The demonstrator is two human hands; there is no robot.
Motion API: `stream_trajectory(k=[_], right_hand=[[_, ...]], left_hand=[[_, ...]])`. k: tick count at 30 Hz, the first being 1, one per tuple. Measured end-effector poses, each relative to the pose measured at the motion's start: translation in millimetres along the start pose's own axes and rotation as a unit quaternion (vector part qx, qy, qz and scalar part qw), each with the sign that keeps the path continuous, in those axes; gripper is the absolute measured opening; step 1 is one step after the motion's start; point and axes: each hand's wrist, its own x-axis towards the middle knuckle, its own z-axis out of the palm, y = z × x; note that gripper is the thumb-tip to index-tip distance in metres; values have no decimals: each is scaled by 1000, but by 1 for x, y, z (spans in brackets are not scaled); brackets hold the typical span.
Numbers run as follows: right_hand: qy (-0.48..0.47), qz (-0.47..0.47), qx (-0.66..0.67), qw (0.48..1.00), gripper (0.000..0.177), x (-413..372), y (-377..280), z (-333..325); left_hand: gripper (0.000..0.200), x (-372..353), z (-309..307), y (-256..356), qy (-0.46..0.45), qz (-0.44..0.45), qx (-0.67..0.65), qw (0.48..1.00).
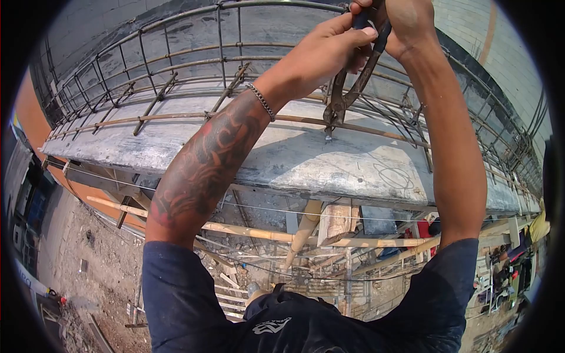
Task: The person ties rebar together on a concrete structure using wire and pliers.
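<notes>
A pair of pincers (pixel 355 94) points downward at the top of the head view, its jaws right at a lower bar of the rebar cage (pixel 294 119). My left hand (pixel 335 47), on the arm with a chain bracelet (pixel 261 102), is closed with thumb and fingers around one dark handle. Closed at the other handle is my right hand (pixel 410 23), partly cut off by the upper edge of the view. Just below the jaws, a small light bit shows over the grey slab (pixel 347 170).
Rebar stirrups run left and right along the slab. A thin string (pixel 265 207) stretches past its near edge. Lower down are bamboo poles (pixel 259 232), a wooden block (pixel 339 223) and rubble ground (pixel 76 253). People and gear (pixel 515 276) show at the lower right.
</notes>
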Motion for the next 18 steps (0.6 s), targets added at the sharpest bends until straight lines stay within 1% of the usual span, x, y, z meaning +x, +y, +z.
stream_trajectory(k=[1, 2, 3, 4, 5, 6, 7, 8, 9, 10, 11, 12, 13, 14, 15, 16, 17, 18], right_hand=[[-74, -21, 70, 995, 33, -3, -2, 0], [26, -16, 6, 1000, 31, 17, 5, 3], [24, -17, 8, 1000, 31, 21, 9, 1], [9, -22, 11, 1000, 30, 23, 10, 2], [-8, -26, 13, 1000, 29, 24, 11, 2], [-62, -42, 48, 996, 29, 21, 12, -6], [-65, -44, 49, 996, 29, 20, 7, -2], [-60, -18, 14, 998, 29, 18, 1, 1], [-56, 8, -19, 998, 29, 15, -5, 4], [-14, 55, -95, 994, 30, 3, -22, 18], [-13, 61, -92, 994, 30, 7, -18, 14], [-79, 50, -46, 995, 29, 18, -8, 6], [-142, 32, 1, 989, 29, 29, 1, -2], [-231, 59, 98, 966, 31, 34, 6, -12], [-232, 54, 101, 966, 31, 43, 10, -18], [-391, 55, 148, 907, 29, 50, 10, -18], [-539, 59, 189, 819, 28, 60, 14, -20], [-637, 48, 201, 743, 26, 88, 25, -24]], left_hand=[[34, 2, -2, 0, -11, 33, 3, 999], [34, -1, 3, 6, -10, 34, 6, 999], [29, -6, 11, 12, -47, -61, -65, 995], [24, -8, 16, 17, -84, -154, -133, 975], [24, -6, 17, 15, -83, -153, -129, 976], [20, -4, 18, 10, -67, -150, -64, 984], [24, -2, 23, 13, -51, -145, 1, 988], [37, -3, 32, 14, 29, -119, 56, 991], [37, -4, 40, 15, 32, -122, 58, 990], [34, -4, 48, 19, 138, -136, 161, 968], [32, -7, 55, 19, 241, -152, 257, 924], [37, -10, 59, 16, 267, -98, 226, 932], [37, -13, 57, 15, 263, -103, 229, 932], [36, -14, 46, 15, 194, -85, 233, 949], [35, -14, 32, 15, 125, -65, 237, 961], [30, -9, 17, 9, 20, 15, 175, 984], [30, -9, 19, 10, 23, 16, 178, 984], [30, -10, 22, 11, 25, -32, 122, 992]])
